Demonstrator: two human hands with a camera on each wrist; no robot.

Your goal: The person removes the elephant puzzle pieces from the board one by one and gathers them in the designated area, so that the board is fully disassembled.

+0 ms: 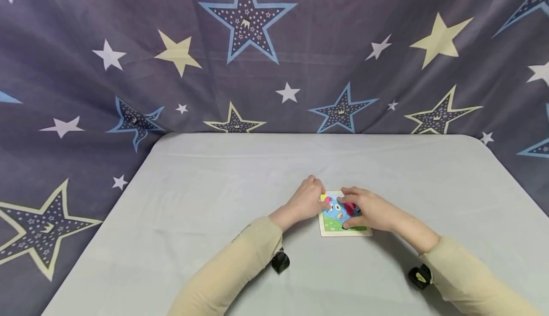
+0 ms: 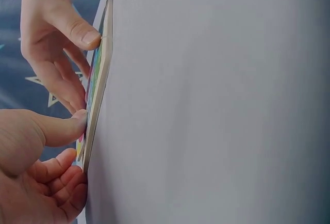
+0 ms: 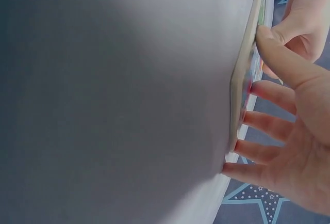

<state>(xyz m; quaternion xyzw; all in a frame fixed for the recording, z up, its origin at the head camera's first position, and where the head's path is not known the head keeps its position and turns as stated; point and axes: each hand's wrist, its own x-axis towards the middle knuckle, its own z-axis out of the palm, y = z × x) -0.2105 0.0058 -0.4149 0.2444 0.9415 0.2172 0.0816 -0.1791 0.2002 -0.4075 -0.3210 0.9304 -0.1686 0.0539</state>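
Note:
A small square picture puzzle (image 1: 345, 233) lies flat on the table, with a pale wooden border and a blue cartoon figure above green ground. At its left side, my left hand (image 1: 306, 200) pinches a yellow and pink puzzle piece (image 2: 80, 149) near the upper left corner, thumb on the picture side and other fingers curled. The piece looks slightly tilted, though the fingers partly cover it. My right hand (image 1: 373, 210) rests on the puzzle's right part. Its thumb touches the lower area and its fingers spread over the upper right, hiding some of the picture.
A light grey cloth covers the table (image 1: 193, 201). Behind it hangs a dark curtain (image 1: 300, 30) with printed stars. Small black wrist devices sit under the left sleeve (image 1: 240, 259) and the right sleeve (image 1: 467, 273).

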